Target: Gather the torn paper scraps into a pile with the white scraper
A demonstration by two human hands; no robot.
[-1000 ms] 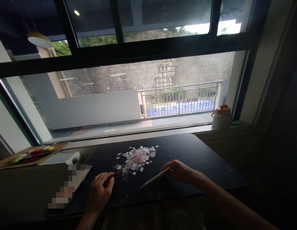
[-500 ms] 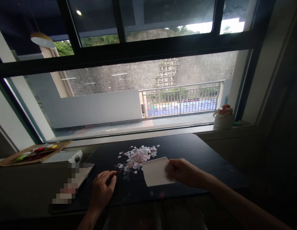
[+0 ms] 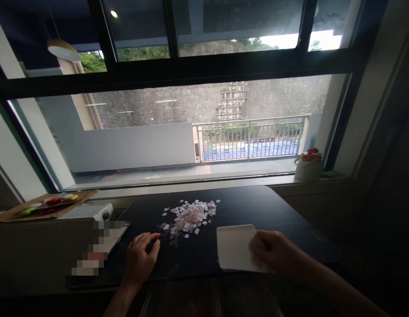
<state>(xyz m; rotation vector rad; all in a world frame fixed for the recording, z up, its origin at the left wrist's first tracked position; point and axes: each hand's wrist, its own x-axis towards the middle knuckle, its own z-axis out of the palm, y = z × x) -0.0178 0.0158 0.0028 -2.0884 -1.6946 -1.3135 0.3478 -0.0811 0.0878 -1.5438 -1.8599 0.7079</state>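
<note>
I see a white card (image 3: 235, 246) over the near part of the dark table (image 3: 250, 202), right of the heap of paper bits (image 3: 191, 215) and apart from it. The right hand (image 3: 273, 248) pinches its right end between thumb and fingers. Its long axis runs roughly left to right, the free end pointing left; I can't tell whether it touches the tabletop. The left hand (image 3: 140, 257) is near the heap's left side, thumb and fingers loosely spread. Outside, pale floor markings (image 3: 153, 177) are too small to read.
</note>
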